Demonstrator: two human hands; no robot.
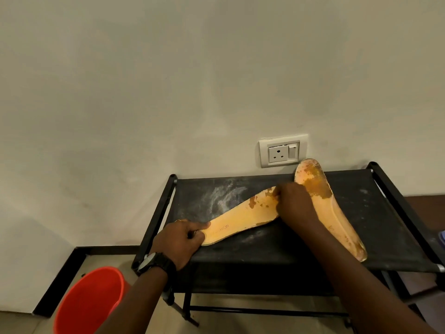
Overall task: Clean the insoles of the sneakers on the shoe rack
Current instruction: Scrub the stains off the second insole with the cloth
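Two yellow-orange insoles lie on the black fabric top of the shoe rack. The left insole runs diagonally, with worn brown patches near its toe. My left hand pinches its heel end. At its toe end, my right hand presses down with fingers curled; what the fingers hold, if anything, is hidden. The right insole lies behind my right forearm, its toe stained brown and resting up against the wall. No sneakers are in view.
White powdery smears mark the rack top. A red bucket stands on the floor at the lower left. A wall socket sits just above the rack. A lower rack bar shows beneath.
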